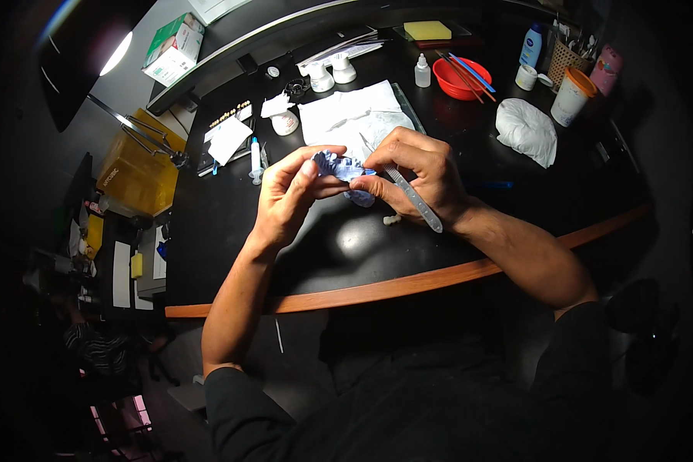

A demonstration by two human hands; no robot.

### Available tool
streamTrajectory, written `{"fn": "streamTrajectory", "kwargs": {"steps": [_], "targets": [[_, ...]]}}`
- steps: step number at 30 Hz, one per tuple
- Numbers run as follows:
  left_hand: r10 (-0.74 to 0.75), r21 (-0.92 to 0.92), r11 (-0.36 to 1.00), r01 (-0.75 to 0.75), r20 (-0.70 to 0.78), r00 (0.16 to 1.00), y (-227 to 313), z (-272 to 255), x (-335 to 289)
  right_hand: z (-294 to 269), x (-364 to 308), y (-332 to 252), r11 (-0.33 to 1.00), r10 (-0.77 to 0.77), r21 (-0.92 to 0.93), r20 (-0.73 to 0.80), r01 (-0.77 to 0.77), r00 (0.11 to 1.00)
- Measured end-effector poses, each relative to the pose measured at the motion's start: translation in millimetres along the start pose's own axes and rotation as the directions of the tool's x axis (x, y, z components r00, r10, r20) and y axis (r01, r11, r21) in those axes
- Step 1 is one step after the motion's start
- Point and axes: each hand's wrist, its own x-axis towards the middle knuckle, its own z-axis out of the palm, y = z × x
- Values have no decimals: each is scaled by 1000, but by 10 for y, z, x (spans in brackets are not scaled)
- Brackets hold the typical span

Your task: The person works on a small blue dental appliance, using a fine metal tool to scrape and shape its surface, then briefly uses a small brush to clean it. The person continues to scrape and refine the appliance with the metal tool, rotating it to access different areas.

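My left hand point(283, 192) is closed round one end of a light-blue dental model point(339, 165), held up over the desk. A row of tooth shapes shows along its upper edge. My right hand point(431, 173) pinches the other end with thumb and fingertips. That same hand also holds a slim metal scalpel point(417, 203), its handle slanting down to the right and its narrow tip pointing up past the model. Below the model, a second bluish piece point(359, 199) is partly hidden. A small off-white piece point(392, 220) lies on the desk under my right hand.
White paper towels point(354, 108) lie beyond my hands. Left stand white jars point(320, 78) and a syringe point(256, 158). Right are a red bowl point(456, 81) with sticks across it, a dropper bottle point(422, 73), a crumpled white bundle point(525, 129) and an orange-rimmed cup point(571, 96). Wooden trim point(377, 291) edges the desk.
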Motion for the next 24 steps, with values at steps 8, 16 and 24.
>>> {"fn": "streamTrajectory", "kwargs": {"steps": [8, 16, 24], "targets": [[-38, 71, 997, 38, 0, 999, 12, 31, 2, -6, -2, -10, 1000, 4, -27, 8, -4, 1000], [-102, 54, 993, 106, -72, 992, 8, 98, 23, -1, 4, -41, 1000, -7, -1, 10, 7, 1000], [-192, -137, 975, 175, -123, 974, -19, 177, 18, -37, 22, -88, 1000, -4, -25, -8, 4, 1000]]}}
